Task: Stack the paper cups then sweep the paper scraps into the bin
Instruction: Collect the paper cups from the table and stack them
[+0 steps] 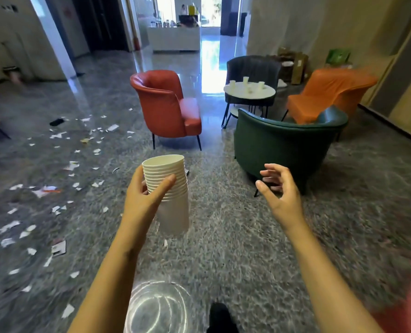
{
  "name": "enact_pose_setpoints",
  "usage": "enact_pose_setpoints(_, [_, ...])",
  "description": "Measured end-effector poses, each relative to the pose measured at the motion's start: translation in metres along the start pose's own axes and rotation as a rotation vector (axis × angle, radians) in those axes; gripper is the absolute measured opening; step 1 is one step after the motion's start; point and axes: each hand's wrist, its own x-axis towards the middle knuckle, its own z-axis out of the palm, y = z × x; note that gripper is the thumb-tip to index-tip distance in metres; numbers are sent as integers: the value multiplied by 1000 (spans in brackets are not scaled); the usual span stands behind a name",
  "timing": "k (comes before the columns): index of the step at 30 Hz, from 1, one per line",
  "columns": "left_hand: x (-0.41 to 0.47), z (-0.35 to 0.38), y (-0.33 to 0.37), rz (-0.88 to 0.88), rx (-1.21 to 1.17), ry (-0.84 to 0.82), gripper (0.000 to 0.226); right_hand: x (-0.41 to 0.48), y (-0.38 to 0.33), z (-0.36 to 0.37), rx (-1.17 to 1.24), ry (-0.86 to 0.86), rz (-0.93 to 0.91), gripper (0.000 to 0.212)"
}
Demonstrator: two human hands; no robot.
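My left hand (144, 197) grips a tall stack of white paper cups (173, 205), held upright in front of me with its mouth up. My right hand (280, 188) hovers to the right of the stack, fingers loosely curled and holding nothing. Three more white paper cups (245, 81) stand on a small round white table (267, 95) ahead on the right. Several white paper scraps (58, 169) lie scattered over the grey floor to my left. No bin shows in this view.
A red armchair (168, 106), a dark grey chair (255, 66), an orange chair (329, 92) and a green chair (286, 138) ring the round table. A bright circular glare (159, 306) sits low in the view. My dark shoe (220, 318) is below. A corridor runs ahead.
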Motion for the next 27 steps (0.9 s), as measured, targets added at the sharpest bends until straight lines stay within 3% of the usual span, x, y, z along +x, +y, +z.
enact_pose_setpoints(5, [142, 47, -27, 9, 38, -31, 40, 137, 56, 38, 8, 5, 30, 33])
enact_pose_setpoints(13, [353, 77, -25, 59, 101, -18, 52, 359, 82, 80, 84, 45, 30, 28])
enact_pose_setpoints(20, [513, 108, -109, 57, 77, 5, 48, 494, 174, 137, 68, 38, 78, 29])
enact_pose_setpoints(27, [763, 152, -147, 97, 57, -54, 56, 718, 224, 201, 5, 98, 101, 30])
